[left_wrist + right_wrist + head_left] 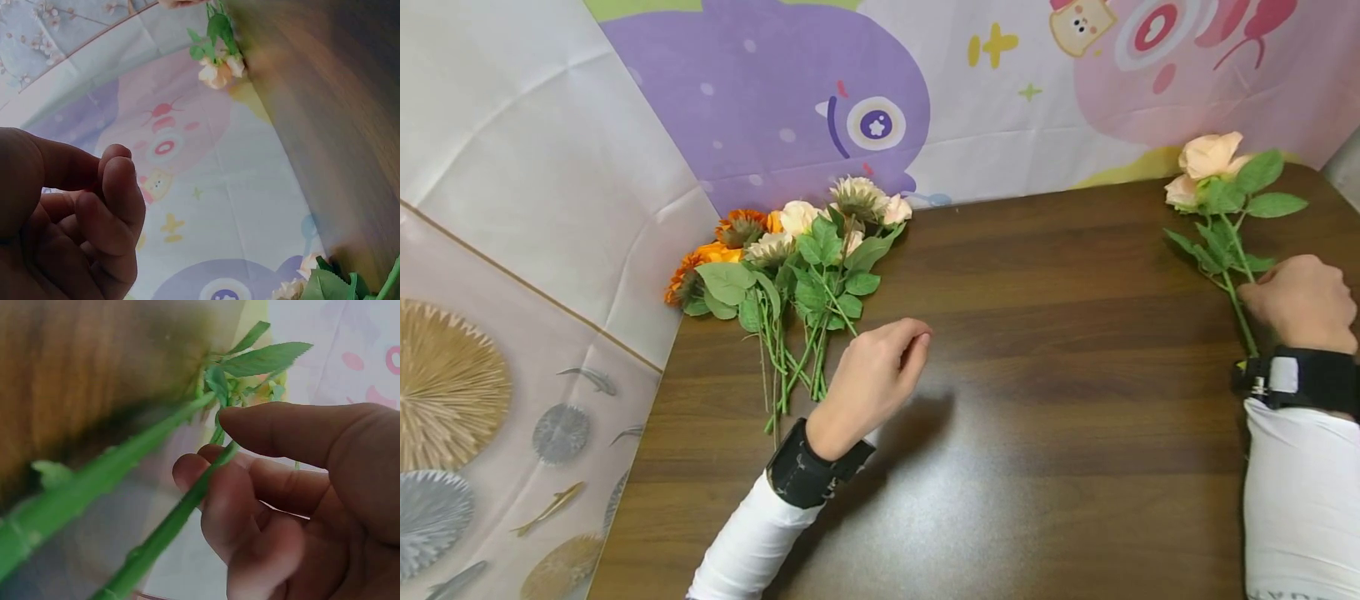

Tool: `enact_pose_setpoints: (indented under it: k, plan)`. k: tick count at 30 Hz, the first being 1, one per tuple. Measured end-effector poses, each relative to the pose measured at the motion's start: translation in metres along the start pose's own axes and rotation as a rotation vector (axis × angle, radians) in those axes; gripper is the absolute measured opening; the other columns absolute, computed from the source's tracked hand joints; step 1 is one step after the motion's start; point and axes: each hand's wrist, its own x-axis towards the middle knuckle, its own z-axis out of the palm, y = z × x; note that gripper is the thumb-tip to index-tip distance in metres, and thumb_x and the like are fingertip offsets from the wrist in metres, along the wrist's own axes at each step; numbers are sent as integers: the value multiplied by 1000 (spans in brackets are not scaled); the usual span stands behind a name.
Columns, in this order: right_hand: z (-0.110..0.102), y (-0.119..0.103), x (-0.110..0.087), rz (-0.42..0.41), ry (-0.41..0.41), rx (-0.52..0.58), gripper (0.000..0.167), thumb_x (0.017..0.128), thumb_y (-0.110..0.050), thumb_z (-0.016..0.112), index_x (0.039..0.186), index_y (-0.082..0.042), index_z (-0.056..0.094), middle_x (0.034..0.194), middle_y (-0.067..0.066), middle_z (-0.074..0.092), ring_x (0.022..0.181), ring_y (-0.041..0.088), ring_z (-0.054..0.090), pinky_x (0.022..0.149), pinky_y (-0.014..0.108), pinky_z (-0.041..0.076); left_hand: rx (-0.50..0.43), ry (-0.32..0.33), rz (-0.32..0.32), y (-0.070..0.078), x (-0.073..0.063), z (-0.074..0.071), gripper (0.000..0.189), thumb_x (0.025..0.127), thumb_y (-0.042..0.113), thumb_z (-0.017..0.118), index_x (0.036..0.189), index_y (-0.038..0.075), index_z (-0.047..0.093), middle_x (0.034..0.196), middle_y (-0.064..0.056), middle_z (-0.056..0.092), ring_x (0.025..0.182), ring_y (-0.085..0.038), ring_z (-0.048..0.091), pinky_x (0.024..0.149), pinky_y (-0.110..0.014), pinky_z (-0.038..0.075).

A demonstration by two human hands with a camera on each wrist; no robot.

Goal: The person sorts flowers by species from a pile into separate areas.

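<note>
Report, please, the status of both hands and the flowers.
Right hand holds stem of peach roses. Left hand loosely curled, nothing visible in it, near mixed flower bunch. Nothing seen blocking either hand.

I count one left hand (868, 383), one right hand (1306, 304), two black wrist straps (797, 471), two white sleeves (1300, 500), one table (1060, 342). I log one mixed flower pile (811, 293), two separate stems (1241, 319), at least two peach blooms (1210, 156).
</note>
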Motion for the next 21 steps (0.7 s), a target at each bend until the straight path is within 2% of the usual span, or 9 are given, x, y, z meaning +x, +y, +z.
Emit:
enact_pose_setpoints:
  k: [4,6,9,11,13,16,18,21]
  plan:
    - [-2,-2,-2,-33,14,-26,36,91,-21,55,82,12,66,77,31,62,72,49,60,49,48,44,58,-25,-95,-10,1,-4,13,98,10,57,95,4,69,79,-4,69,66,-17,66,59,-34,54]
    - [-2,-2,-3,-48,22,-32,39,92,-24,55,89,13,67,85,35,64,75,52,60,51,50,45,105,-50,-184,-18,2,-6,14,98,11,57,92,3,68,73,-5,67,61,-20,64,54,-35,52]
    - [-2,-1,-4,-64,19,-49,43,92,-26,56,107,14,63,109,40,60,90,58,58,59,57,47,200,-122,-348,-36,3,-9,24,98,15,56,76,7,60,62,-4,56,55,-23,60,48,-37,49]
    - [0,-1,-4,-68,8,-51,45,91,-26,58,112,15,61,115,41,57,95,60,56,63,59,47,256,-188,-457,-48,3,-11,35,99,17,55,65,11,49,58,-3,46,53,-24,57,46,-40,47]
    - [3,-2,-5,-68,-12,-45,44,91,-24,59,112,15,60,114,42,57,94,60,56,63,59,46,296,-250,-534,-58,3,-12,43,99,19,55,59,15,39,58,-3,43,53,-25,56,46,-42,47]
    - [7,-4,-5,-70,-40,-24,43,92,-28,61,108,12,63,108,42,57,92,59,56,59,57,45,310,-298,-588,-68,2,-13,47,99,21,56,57,17,35,60,-7,49,53,-26,57,45,-42,47]
    - [8,-6,-5,-78,-47,-12,44,92,-31,62,105,10,65,105,40,57,91,59,57,57,56,45,309,-301,-592,-71,2,-13,47,99,22,57,57,17,36,62,-11,55,53,-26,58,44,-41,46]
    - [9,-9,-5,-87,-43,-2,45,91,-34,64,101,9,65,101,38,59,88,56,58,53,54,45,298,-295,-591,-72,3,-13,47,99,22,56,57,17,36,61,-11,55,52,-26,57,42,-39,44]
